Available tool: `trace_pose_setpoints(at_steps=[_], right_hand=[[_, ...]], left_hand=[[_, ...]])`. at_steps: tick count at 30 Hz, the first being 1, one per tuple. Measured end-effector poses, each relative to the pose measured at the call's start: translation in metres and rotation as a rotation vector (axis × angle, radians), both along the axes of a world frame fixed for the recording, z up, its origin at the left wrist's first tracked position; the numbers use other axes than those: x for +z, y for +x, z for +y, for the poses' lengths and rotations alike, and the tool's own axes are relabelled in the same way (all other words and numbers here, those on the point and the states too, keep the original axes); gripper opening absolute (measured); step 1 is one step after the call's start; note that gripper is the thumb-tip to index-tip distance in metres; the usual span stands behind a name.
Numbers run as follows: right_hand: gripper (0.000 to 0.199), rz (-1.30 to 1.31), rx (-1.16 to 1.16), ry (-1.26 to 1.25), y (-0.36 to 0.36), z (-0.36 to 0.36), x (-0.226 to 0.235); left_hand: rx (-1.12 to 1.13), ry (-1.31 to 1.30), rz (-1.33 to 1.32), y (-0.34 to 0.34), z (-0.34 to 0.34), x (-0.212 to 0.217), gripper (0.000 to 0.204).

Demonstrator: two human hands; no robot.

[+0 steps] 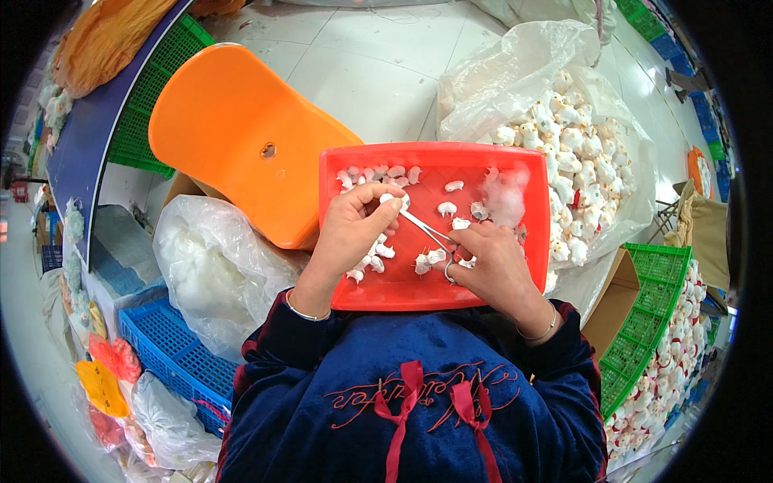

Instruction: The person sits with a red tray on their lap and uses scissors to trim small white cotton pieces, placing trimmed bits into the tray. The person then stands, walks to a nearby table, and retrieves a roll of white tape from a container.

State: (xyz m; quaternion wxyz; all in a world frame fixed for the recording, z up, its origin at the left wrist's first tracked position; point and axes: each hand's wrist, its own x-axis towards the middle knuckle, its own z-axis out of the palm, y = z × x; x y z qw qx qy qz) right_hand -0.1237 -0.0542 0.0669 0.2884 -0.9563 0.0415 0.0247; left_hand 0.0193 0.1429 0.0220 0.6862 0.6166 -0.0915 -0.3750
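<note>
A pale tiled floor lies beyond an orange chair (pixel 241 137), and a red tray (pixel 531 266) rests on the person's lap. The left hand (pixel 350 229) has its grip clamped on a small white toy piece (pixel 392 199) over the tray's middle. The right hand (pixel 495 266) is closed on metal forceps (pixel 427 232), whose tips reach that piece, with loose white pieces (pixel 378 173) and a stuffing tuft (pixel 507 197) nearby.

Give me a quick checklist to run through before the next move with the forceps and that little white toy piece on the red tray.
1. Left hand pinches a small white piece: ok.
2. Right hand grips the metal forceps by the loops: ok.
3. Forceps tips reach the held piece: ok.
4. Stuffing tuft lies on the red tray, apart from the tips: ok.
5. Stuffing caught in the forceps: cannot tell.
6. Tray sits level on the lap: ok.
</note>
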Motion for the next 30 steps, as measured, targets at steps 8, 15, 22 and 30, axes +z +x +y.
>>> trace_pose_setpoints(at_steps=[8, 15, 22, 30], right_hand=[[0.037, -0.087, 0.011, -0.097, -0.003, -0.006, 0.000], [0.038, -0.039, -0.028, 0.018, -0.002, -0.018, 0.005], [0.035, -0.023, 0.024, 0.136, 0.001, -0.006, 0.001], [0.035, 0.039, 0.022, 0.192, 0.003, -0.003, 0.004]], left_hand=[[-0.006, 0.039, -0.139, 0.003, 0.006, 0.000, 0.021], [0.129, -0.082, -0.052, 0.003, 0.008, -0.007, 0.019], [0.170, -0.135, -0.027, -0.007, -0.004, 0.004, 0.017], [0.202, -0.121, -0.075, -0.011, -0.007, 0.005, 0.019]])
